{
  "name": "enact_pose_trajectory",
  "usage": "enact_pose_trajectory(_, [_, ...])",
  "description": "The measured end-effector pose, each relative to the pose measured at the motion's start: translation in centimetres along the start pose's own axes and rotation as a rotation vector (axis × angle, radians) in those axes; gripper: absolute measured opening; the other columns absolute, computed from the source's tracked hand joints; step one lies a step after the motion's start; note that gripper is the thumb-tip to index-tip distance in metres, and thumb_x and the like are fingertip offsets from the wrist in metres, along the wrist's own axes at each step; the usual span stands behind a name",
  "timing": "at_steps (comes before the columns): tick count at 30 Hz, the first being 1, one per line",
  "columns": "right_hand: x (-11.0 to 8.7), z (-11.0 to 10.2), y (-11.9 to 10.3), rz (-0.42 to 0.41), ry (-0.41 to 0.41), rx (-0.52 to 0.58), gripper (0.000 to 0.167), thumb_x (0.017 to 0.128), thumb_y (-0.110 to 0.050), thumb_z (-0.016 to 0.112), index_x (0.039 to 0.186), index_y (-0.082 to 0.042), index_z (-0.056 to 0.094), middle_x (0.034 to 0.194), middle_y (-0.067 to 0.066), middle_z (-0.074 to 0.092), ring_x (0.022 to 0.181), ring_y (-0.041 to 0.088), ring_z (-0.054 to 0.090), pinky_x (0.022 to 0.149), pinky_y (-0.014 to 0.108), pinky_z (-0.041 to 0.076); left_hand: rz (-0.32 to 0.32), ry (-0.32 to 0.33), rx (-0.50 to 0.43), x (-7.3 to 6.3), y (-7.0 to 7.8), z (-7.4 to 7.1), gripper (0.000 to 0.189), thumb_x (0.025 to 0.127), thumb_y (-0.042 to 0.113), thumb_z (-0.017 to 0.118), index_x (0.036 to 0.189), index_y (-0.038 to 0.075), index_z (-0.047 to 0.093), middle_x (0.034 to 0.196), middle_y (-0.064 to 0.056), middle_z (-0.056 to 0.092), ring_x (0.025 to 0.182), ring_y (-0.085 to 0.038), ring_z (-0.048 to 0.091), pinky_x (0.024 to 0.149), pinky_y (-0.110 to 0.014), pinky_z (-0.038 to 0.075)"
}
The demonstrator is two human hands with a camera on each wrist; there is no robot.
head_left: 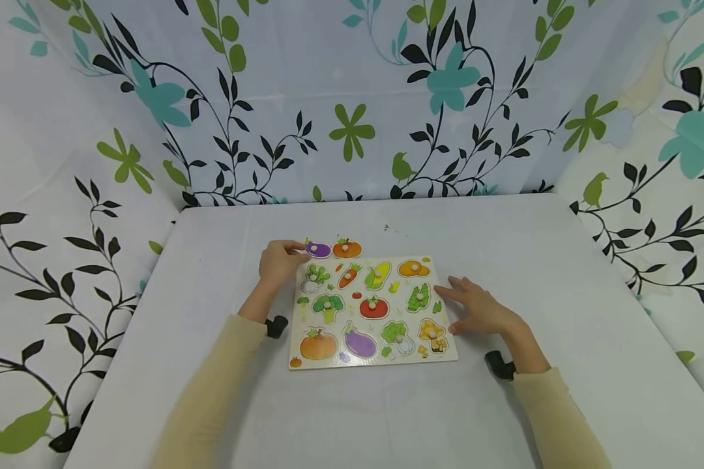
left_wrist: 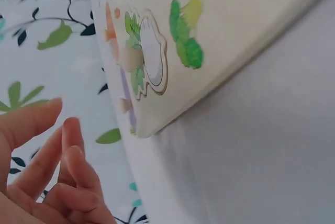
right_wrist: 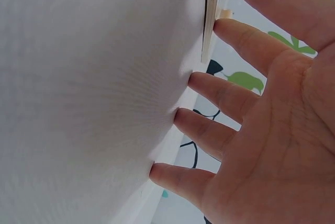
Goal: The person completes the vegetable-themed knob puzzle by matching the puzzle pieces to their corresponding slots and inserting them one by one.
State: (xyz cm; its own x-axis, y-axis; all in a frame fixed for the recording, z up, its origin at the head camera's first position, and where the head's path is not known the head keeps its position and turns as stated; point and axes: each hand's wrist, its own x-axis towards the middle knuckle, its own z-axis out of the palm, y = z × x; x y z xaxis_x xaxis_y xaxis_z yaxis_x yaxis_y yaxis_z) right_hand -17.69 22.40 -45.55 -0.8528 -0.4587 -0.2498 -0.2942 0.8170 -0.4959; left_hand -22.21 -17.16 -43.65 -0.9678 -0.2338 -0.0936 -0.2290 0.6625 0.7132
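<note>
A wooden vegetable peg puzzle board lies on the white table. Beyond its far edge are two loose knobbed pieces, a purple eggplant piece and an orange pumpkin piece. My left hand is at the board's far left corner, fingertips beside the eggplant piece. In the left wrist view, the thumb and bent fingers stand apart with nothing between them. My right hand spreads at the board's right side. Its fingertips rest on the table, with one against the board edge.
Knobbed pieces sit in the board, among them a tomato, a carrot, corn and broccoli. The near-left pumpkin and eggplant pictures show no knobs. A leaf-patterned curtain borders the table.
</note>
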Motion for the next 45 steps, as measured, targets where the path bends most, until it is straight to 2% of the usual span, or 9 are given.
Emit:
enact_pose_trajectory(2, [0.0,0.0,0.0,0.005,-0.003,0.004,0.082,0.075,-0.020,0.082,0.147,-0.009,0.044,0.157,0.028,0.024,0.145,0.054,0.010,0.109,0.075,0.015,-0.037,0.041,-0.053,1.3,0.0,0.4,0.029,0.090,0.025,0.070,0.114,0.008,0.072,0.107,-0.014,0.070,0.091,-0.026,0.062,0.072,-0.031,0.047])
enact_pose_trajectory(5, [0.1,0.1,0.3,0.002,-0.007,0.010,0.082,0.075,-0.020,0.082,0.147,-0.009,0.043,0.157,0.028,0.023,0.145,0.055,0.010,0.109,0.075,0.015,-0.077,0.056,-0.085,2.8,-0.1,1.1,0.031,0.090,0.027,0.069,0.115,0.009,0.072,0.109,-0.014,0.069,0.094,-0.027,0.061,0.075,-0.034,0.048])
enact_pose_trajectory(10, [0.2,0.3,0.4,-0.024,0.005,0.022,0.083,0.074,-0.021,0.082,0.147,-0.010,0.044,0.157,0.028,0.024,0.144,0.055,0.011,0.109,0.075,0.015,-0.082,0.033,0.011,4.1,-0.4,2.0,0.032,0.089,0.032,0.070,0.111,0.008,0.071,0.112,-0.013,0.069,0.100,-0.031,0.064,0.083,-0.041,0.050])
enact_pose_trajectory(16, [-0.1,0.2,0.3,-0.060,0.020,0.033,0.083,0.072,-0.024,0.083,0.145,-0.012,0.047,0.155,0.030,0.027,0.143,0.056,0.013,0.106,0.077,0.017,-0.094,0.011,0.082,4.6,-0.5,2.7,0.030,0.089,0.030,0.070,0.107,0.006,0.071,0.118,-0.012,0.069,0.109,-0.031,0.063,0.093,-0.044,0.049])
enact_pose_trajectory(28, [0.3,0.4,0.2,-0.014,-0.014,0.005,0.083,0.075,-0.020,0.082,0.147,-0.009,0.043,0.157,0.028,0.023,0.145,0.054,0.010,0.110,0.074,0.015,-0.072,0.047,0.150,4.4,0.1,2.8,0.021,0.091,0.023,0.068,0.100,0.004,0.071,0.111,-0.013,0.071,0.101,-0.032,0.065,0.087,-0.045,0.051])
enact_pose_trajectory(32, [0.3,0.5,0.2,-0.006,-0.012,-0.004,0.084,0.074,-0.020,0.082,0.147,-0.010,0.043,0.158,0.028,0.023,0.145,0.054,0.011,0.109,0.074,0.015,-0.036,0.071,0.116,3.4,0.4,2.2,0.020,0.091,0.023,0.069,0.098,0.005,0.073,0.111,-0.013,0.072,0.098,-0.031,0.067,0.083,-0.044,0.052])
enact_pose_trajectory(35, [0.4,0.5,0.3,0.007,-0.010,-0.010,0.083,0.075,-0.019,0.082,0.148,-0.011,0.043,0.158,0.027,0.023,0.145,0.053,0.010,0.110,0.074,0.015,0.012,0.055,0.096,1.7,0.6,2.1,0.021,0.090,0.025,0.070,0.098,0.006,0.074,0.104,-0.011,0.074,0.092,-0.029,0.068,0.077,-0.040,0.051])
enact_pose_trajectory(41, [0.5,0.2,0.4,0.009,-0.013,-0.017,0.084,0.075,-0.020,0.082,0.148,-0.011,0.043,0.158,0.027,0.023,0.146,0.053,0.010,0.110,0.073,0.015,0.131,-0.044,0.093,-3.8,0.4,2.5,0.021,0.088,0.025,0.073,0.097,0.007,0.077,0.085,-0.007,0.073,0.073,-0.019,0.063,0.057,-0.025,0.043])
enact_pose_trajectory(45, [0.5,0.1,0.5,0.010,-0.012,-0.011,0.084,0.075,-0.021,0.082,0.148,-0.011,0.042,0.158,0.027,0.023,0.146,0.053,0.010,0.110,0.074,0.014,0.192,-0.123,0.075,-7.7,0.4,3.1,0.016,0.084,0.023,0.076,0.091,0.008,0.078,0.073,-0.001,0.069,0.062,-0.012,0.056,0.050,-0.022,0.039])
